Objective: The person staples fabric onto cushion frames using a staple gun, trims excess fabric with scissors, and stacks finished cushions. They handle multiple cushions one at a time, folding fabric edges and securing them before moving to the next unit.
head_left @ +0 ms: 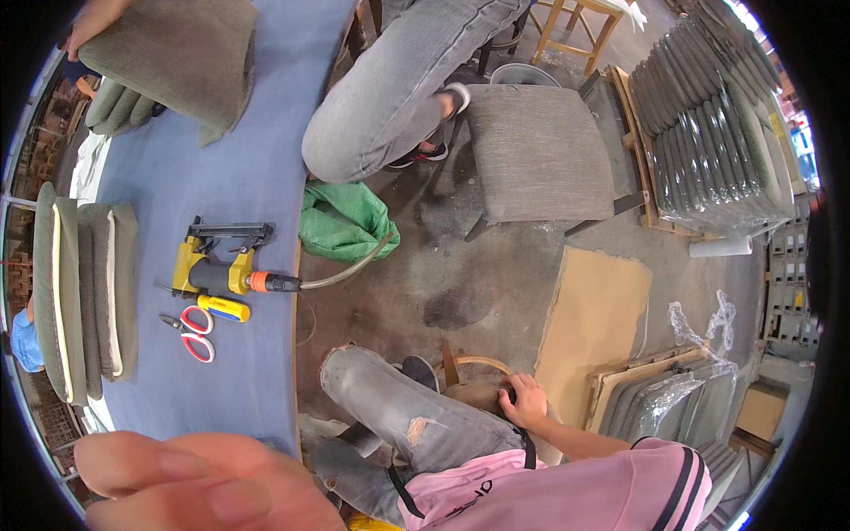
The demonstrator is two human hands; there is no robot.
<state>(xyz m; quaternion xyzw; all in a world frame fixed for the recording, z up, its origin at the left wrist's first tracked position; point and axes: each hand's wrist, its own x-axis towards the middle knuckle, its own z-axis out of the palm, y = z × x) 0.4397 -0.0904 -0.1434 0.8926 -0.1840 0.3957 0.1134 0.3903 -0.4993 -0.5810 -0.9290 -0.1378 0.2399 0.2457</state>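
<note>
My left hand (208,487) looms large and blurred at the lower left, close to the camera. Its bent fingers are pressed together; whatever they may hold is out of sight. Over by my lap, my right hand (529,403) is closed with curled fingers around a small dark object (507,395), at the edge of a round-rimmed stool or seat. On the blue-covered table (204,380) lies a yellow and black staple gun (217,270) with an orange hose fitting. Beside it are a yellow-handled screwdriver (224,308) and red-and-white scissors (197,334).
Grey cushions (84,292) stand at the table's left; another person's hand (93,22) touches grey fabric (177,62). A person in grey jeans (390,88) sits ahead, near an upholstered chair (542,150). Wrapped cushions (708,150), cardboard (593,310) and a green bag (345,217) are around.
</note>
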